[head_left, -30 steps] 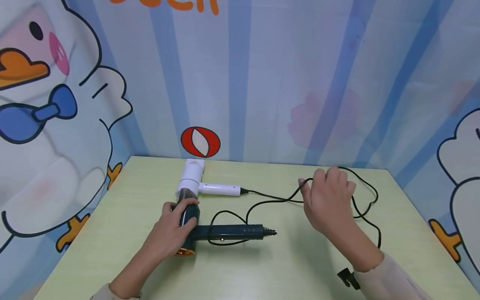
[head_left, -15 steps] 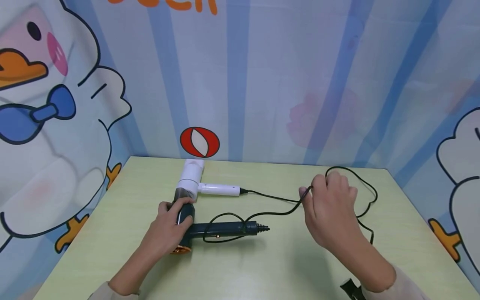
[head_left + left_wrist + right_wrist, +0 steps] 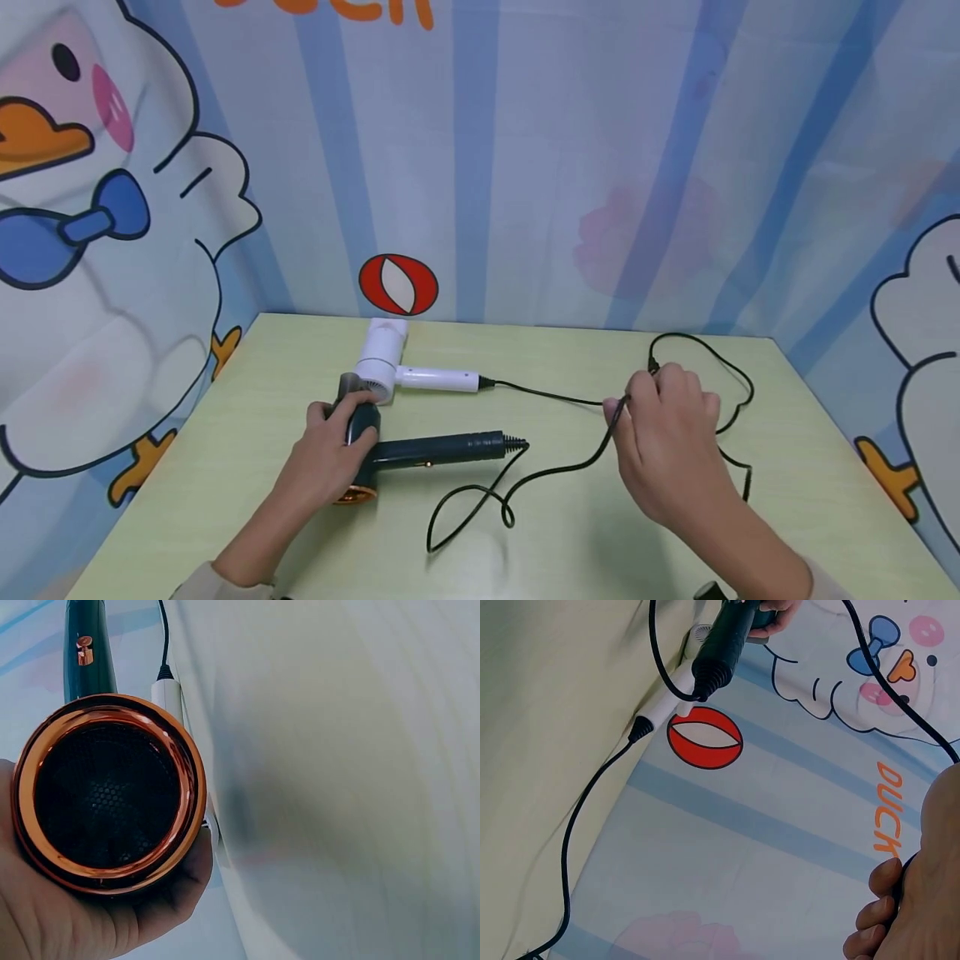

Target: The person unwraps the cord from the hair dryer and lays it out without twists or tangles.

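My left hand (image 3: pixel 318 458) grips the barrel of a dark green hair dryer (image 3: pixel 442 450), whose handle points right. In the left wrist view, its copper-ringed intake grille (image 3: pixel 105 795) faces the camera, with thumb and fingers curled round the barrel. My right hand (image 3: pixel 671 454) holds the green dryer's black cord (image 3: pixel 566 469) in curled fingers, also seen in the right wrist view. Between the hands, the cord makes a loose loop in front of the handle. Behind the green dryer lies a white hair dryer (image 3: pixel 438 379), its nozzle toward the back edge.
The white dryer's black cord (image 3: pixel 543 393) runs right along the pale table (image 3: pixel 225 467) and passes behind my right hand. More black cord (image 3: pixel 738 367) curves beyond that hand near the back right. A cartoon duck curtain (image 3: pixel 525 167) stands behind the table.
The cord loop that lay across the green dryer's handle has come off and now sits in front of it. My right hand has moved slightly nearer; the green dryer has shifted a little left.
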The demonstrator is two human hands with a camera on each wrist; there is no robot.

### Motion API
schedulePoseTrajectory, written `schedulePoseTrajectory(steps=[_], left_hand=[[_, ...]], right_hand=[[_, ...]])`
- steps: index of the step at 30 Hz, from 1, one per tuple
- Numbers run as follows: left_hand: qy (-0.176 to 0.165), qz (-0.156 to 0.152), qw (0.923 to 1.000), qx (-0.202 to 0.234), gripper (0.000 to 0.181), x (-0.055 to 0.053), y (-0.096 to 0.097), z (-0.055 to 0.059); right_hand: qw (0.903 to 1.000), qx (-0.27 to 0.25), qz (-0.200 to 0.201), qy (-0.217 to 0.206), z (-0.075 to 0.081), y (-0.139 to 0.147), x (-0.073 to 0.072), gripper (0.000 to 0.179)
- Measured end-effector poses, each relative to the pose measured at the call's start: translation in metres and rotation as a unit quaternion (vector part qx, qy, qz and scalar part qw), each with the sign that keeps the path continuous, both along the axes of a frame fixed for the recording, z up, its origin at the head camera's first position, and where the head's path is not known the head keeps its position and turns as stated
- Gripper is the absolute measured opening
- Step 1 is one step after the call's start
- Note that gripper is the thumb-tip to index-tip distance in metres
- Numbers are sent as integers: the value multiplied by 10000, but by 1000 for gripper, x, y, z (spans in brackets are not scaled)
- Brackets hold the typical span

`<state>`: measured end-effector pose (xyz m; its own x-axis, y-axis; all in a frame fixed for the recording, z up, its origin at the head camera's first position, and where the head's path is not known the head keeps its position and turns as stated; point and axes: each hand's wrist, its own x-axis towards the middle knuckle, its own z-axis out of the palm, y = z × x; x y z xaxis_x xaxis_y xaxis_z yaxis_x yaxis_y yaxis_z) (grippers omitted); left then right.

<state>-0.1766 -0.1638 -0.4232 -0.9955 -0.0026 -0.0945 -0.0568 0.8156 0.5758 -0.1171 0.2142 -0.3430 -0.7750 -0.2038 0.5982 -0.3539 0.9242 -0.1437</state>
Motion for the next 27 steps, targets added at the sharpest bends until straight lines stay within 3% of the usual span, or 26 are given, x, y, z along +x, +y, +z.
schedulePoseTrajectory(steps=[10, 14, 21, 27], left_hand=[[-21, 101, 9999, 9, 49, -1, -4, -1], [-46, 109, 9999, 12, 50, -2, -8, -2], [-88, 153, 9998, 29, 50, 0, -18, -4], [-89, 203, 9998, -5, 50, -1, -29, -7]], right_hand=[[9993, 37, 199, -318, -7, 2, -4, 27], [9970, -124, 394, -651, -13, 7, -9, 19], [9788, -533, 670, -1861, -23, 28, -22, 9], [9675, -778, 916, -2226, -34, 52, -34, 12]])
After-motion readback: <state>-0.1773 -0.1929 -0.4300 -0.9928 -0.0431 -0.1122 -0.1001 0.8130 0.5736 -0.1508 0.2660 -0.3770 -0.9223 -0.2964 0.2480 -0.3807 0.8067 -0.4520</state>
